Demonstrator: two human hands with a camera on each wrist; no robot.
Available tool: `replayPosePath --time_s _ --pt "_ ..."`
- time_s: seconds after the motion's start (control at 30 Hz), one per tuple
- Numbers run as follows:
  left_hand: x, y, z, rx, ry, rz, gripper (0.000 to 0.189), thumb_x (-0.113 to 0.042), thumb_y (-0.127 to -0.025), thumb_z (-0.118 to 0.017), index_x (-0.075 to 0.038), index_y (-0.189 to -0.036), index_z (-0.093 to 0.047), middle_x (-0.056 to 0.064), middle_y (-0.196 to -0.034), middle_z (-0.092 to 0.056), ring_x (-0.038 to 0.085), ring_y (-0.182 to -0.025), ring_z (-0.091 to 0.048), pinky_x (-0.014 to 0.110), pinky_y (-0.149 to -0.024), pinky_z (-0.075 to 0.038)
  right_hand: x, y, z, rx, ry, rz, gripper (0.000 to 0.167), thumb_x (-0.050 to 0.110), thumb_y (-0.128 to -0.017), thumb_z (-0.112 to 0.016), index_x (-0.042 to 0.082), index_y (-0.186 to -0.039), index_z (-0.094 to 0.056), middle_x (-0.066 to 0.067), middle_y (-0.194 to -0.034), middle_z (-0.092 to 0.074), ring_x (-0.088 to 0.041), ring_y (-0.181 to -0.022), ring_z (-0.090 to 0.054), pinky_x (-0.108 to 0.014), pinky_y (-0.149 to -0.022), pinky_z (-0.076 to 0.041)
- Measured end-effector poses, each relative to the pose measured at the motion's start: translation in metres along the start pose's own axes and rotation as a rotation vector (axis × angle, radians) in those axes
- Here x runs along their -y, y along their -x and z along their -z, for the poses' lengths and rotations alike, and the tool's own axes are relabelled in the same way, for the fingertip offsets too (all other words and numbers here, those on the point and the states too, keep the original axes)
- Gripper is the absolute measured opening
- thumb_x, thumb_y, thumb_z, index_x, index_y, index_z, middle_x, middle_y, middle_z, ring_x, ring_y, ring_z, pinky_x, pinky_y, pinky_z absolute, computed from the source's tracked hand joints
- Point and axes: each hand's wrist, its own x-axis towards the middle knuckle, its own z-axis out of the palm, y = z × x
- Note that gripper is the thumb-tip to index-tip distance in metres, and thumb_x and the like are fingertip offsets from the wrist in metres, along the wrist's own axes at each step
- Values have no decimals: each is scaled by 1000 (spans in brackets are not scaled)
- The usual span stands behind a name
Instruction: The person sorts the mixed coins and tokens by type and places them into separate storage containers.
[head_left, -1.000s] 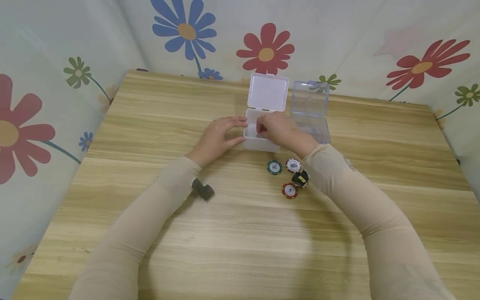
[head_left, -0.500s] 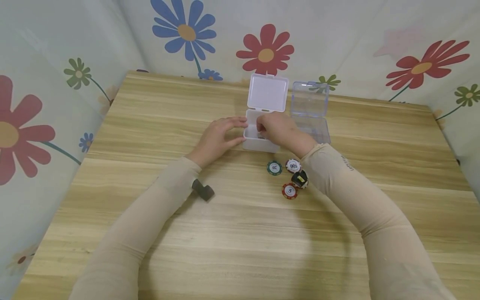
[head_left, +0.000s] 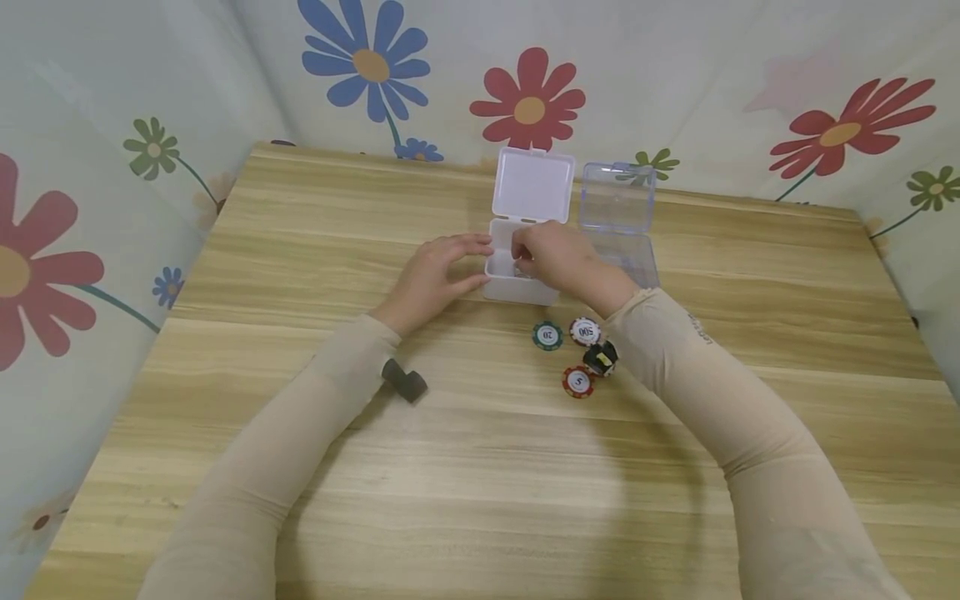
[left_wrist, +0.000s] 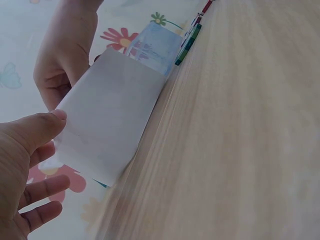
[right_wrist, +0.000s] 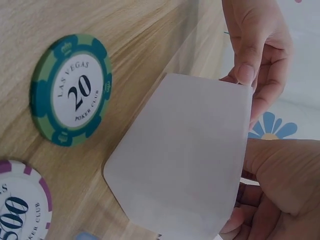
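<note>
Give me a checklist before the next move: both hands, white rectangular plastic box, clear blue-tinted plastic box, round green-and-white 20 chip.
1. White rectangular plastic box has its hinged white lid open: ok.
2. Left hand touching the white box: ok.
3. Right hand out of the white box: not ok, reaching inside.
4. What the right hand pinches, if anything: cannot tell, hidden.
5. Clear blue-tinted plastic box open: ok.
6. Round green-and-white 20 chip flat on the wood-grain table: ok.

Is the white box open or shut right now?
Open: its lid stands raised at the back, and the right hand reaches into the white box.
</note>
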Motion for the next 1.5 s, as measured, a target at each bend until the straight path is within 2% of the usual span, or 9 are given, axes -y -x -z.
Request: replayPosePath --time_s 0.2,0.53,0.9,1.13,1.33,1.5 --pt "0 0 0 -2 4 -4 38 -21 -87 -71 -10 -122 -64 6 -137 -58 23 -131 -51 40 -113 -36 0 3 3 5 -11 6 17 21 -93 -62 7 -102 -66 -10 -99 -71 -24 -88 -64 -38 -75 -53" --pt "-2 0 1 -5 4 2 37 -21 -87 -71 -10 -122 -64 6 -138 -58 24 -131 -50 42 -113 -35 -2 12 9 -46 -70 22 23 22 -92 -63 5 -107 -65 -10 -102 -71 -25 -91 -65 -39 -78 -53" --pt "-3 1 2 -7 -14 4 39 -21 -87 -71 -9 -123 -64 7 -138 -58 26 -130 -52 43 -113 -35 -10 26 5 -135 -162 122 22 20 -92 -62 2 -103 -68 -12 -95 -71 -24 -87 -66 -38 -82 -54" --pt "-5 0 2 -9 -41 -3 39 -23 -86 -72 -10 -122 -64 6 -138 -58 26 -128 -53 43 -112 -36 -12 36 7 -176 -179 165 26 24 -93 -62 2 -107 -67 -13 -103 -71 -26 -96 -65 -40 -90 -53" --pt "-14 -1 4 -46 -98 -37 46 -23 -84 -74 -8 -126 -61 11 -136 -58 30 -125 -53 44 -110 -37 -16 49 7 -215 -197 172 30 25 -94 -61 2 -113 -64 -13 -109 -68 -27 -102 -62 -42 -94 -50" --pt "-24 -2 5 -108 -148 -102 50 -23 -82 -76 -7 -127 -60 15 -134 -58 32 -123 -52 45 -108 -38 -22 62 9 -250 -248 154 32 25 -95 -60 1 -116 -63 -15 -113 -66 -29 -106 -62 -44 -95 -50"
